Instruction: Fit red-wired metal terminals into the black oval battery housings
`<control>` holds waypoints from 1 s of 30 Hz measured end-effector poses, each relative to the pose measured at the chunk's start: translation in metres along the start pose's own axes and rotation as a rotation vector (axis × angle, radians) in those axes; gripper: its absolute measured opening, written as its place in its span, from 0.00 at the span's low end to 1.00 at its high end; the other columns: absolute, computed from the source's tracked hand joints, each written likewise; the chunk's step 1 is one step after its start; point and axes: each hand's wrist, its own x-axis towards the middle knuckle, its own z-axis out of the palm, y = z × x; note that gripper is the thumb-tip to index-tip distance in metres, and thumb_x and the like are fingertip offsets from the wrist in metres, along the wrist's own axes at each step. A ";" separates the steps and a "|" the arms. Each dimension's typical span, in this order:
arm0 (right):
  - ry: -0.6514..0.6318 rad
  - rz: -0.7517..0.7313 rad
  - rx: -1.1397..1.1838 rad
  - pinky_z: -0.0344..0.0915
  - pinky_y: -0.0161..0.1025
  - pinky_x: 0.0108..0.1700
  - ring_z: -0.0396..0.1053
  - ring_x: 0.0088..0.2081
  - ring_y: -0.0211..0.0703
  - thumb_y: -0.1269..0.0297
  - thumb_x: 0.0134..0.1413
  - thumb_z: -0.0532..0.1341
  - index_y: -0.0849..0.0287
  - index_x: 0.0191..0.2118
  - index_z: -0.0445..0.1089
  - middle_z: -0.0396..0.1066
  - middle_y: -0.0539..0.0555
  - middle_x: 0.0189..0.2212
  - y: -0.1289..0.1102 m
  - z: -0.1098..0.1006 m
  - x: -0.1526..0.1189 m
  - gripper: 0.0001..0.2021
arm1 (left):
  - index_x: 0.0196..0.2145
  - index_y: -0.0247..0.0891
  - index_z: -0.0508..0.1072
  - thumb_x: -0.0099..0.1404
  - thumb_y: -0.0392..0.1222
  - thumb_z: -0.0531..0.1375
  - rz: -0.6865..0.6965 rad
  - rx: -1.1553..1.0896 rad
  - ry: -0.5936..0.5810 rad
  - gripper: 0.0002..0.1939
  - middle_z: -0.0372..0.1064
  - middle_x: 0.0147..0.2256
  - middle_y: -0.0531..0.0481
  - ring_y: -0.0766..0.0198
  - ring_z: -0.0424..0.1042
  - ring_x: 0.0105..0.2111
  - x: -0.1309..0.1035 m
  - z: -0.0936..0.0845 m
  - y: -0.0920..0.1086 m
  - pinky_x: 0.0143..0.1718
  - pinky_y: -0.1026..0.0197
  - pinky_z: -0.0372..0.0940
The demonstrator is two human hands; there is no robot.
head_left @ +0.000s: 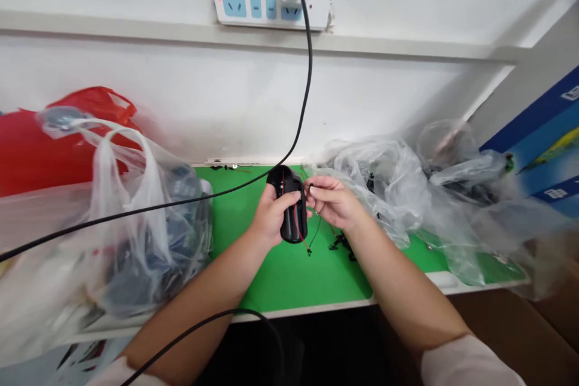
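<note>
A glossy black oval casing (294, 226) is held over the green mat (280, 277), with a thin red wire lying across its open face. My left hand (274, 214) grips it from the left side, the thumb pressing on its face. At the casing's upper right edge, my right hand (332, 199) is closed, thumb and fingertips pinching a small dark piece (308, 189) too small to identify. A thin wire end with a small connector (309, 251) hangs below the casing.
Clear plastic bags (154, 253) with dark items stand at the left beside a red bag (54, 145). More plastic bags (389, 187) lie at the right. Small black parts (344, 244) rest near my right wrist. A black cable (309, 72) runs from the power strip (262, 3) across the mat.
</note>
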 end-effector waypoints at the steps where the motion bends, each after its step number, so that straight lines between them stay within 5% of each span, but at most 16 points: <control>1: -0.015 0.015 0.021 0.73 0.31 0.31 0.72 0.26 0.33 0.71 0.40 0.71 0.61 0.34 0.74 0.75 0.50 0.29 0.002 -0.001 -0.001 0.12 | 0.46 0.39 0.59 0.48 0.40 0.67 -0.006 -0.002 0.005 0.29 0.68 0.34 0.51 0.63 0.72 0.24 -0.001 0.001 0.003 0.23 0.59 0.71; 17: -0.030 -0.013 0.105 0.74 0.33 0.31 0.74 0.28 0.36 0.70 0.43 0.71 0.62 0.37 0.76 0.76 0.53 0.30 0.009 0.014 -0.003 0.11 | 0.45 0.39 0.58 0.50 0.41 0.67 -0.033 -0.003 0.082 0.27 0.69 0.36 0.51 0.65 0.72 0.25 -0.006 -0.002 0.012 0.25 0.61 0.71; 22: -0.028 -0.030 -0.070 0.72 0.33 0.28 0.71 0.23 0.34 0.66 0.44 0.71 0.60 0.34 0.75 0.73 0.49 0.21 0.004 0.013 -0.006 0.09 | 0.44 0.38 0.58 0.49 0.39 0.67 -0.015 0.001 0.062 0.28 0.68 0.36 0.50 0.62 0.73 0.26 -0.005 -0.003 0.007 0.27 0.57 0.72; 30: -0.009 -0.122 -0.380 0.68 0.31 0.25 0.72 0.23 0.35 0.66 0.44 0.70 0.60 0.35 0.73 0.73 0.49 0.24 -0.007 0.007 -0.013 0.10 | 0.52 0.42 0.56 0.49 0.38 0.66 0.069 0.073 0.101 0.35 0.65 0.32 0.55 0.65 0.71 0.24 -0.005 0.001 0.002 0.25 0.59 0.71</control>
